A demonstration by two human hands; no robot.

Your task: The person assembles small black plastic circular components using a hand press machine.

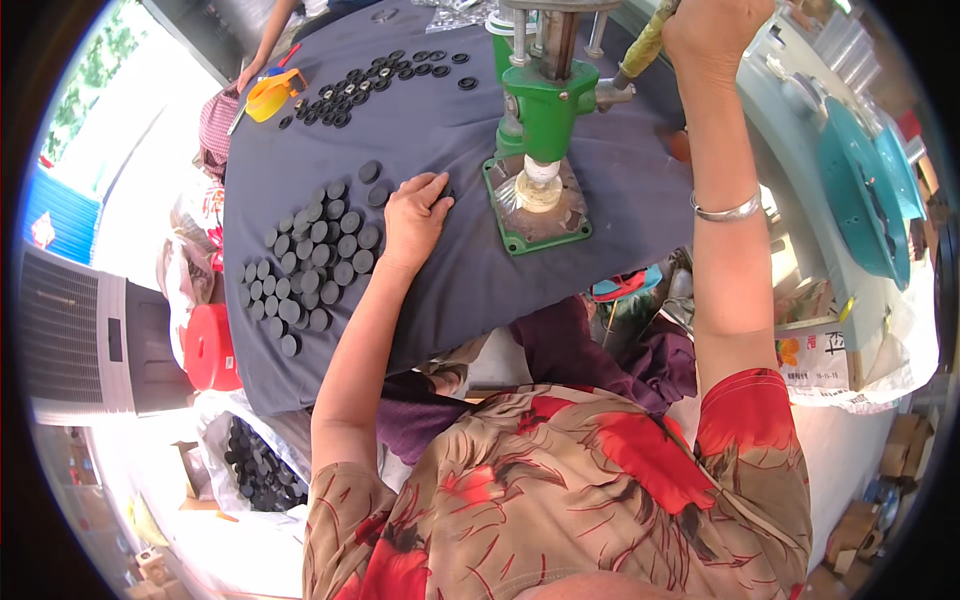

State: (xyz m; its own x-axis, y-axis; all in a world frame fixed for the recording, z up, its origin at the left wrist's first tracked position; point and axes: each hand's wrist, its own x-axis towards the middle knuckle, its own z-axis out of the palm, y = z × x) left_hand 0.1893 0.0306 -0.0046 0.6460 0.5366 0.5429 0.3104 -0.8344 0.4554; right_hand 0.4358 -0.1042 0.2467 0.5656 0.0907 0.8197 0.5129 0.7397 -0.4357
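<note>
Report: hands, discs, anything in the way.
Left hand beside green press, grip unclear. Right hand closed on lever handle. Black discs grouped left of left hand. Yellow tape roll well clear of both hands.

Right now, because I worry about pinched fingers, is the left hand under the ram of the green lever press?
No, the left hand is over the dark tablecloth, left of the green lever press.

Print visible on the white sack (852, 372), right side: large dark characters near an orange fruit-like graphic (788, 351), plus a row of smaller dark characters below it. Small row too blurry to resolve fully.
</note>
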